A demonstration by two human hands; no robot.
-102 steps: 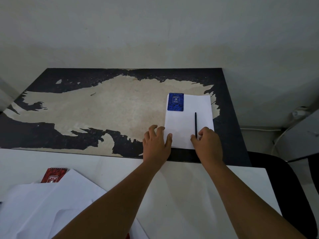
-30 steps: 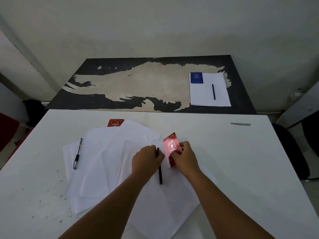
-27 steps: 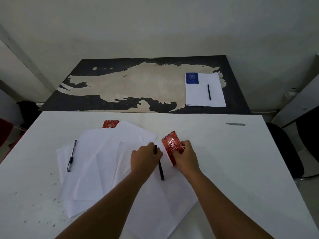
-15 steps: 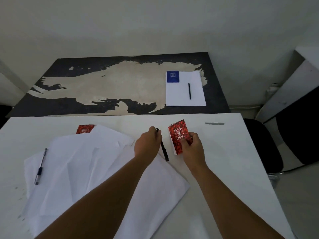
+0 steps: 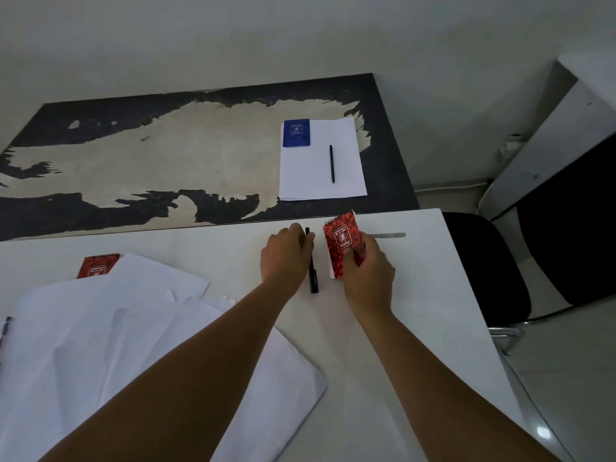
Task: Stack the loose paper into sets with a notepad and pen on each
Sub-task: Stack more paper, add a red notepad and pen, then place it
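Note:
My right hand (image 5: pixel 365 275) grips a red notepad (image 5: pixel 341 241), its far edge raised over the white table (image 5: pixel 433 295). My left hand (image 5: pixel 286 260) holds a black pen (image 5: pixel 313 278) just left of that notepad. A loose heap of white paper (image 5: pixel 133 335) lies on the white table at the near left, with a second red notepad (image 5: pixel 97 265) partly under its far edge. On the far worn table (image 5: pixel 166 155) a squared paper stack (image 5: pixel 321 161) carries a blue notepad (image 5: pixel 296 132) and a black pen (image 5: pixel 332 163).
Another pen (image 5: pixel 5 328) peeks in at the left edge on the heap. A grey strip (image 5: pixel 390 235) lies on the white table's far right. A black chair (image 5: pixel 490 268) stands right of the table, beside a white cabinet (image 5: pixel 560 121).
Both hands have carried the red notepad and the black pen off the paper heap toward the far right part of the white table. The view has swung right.

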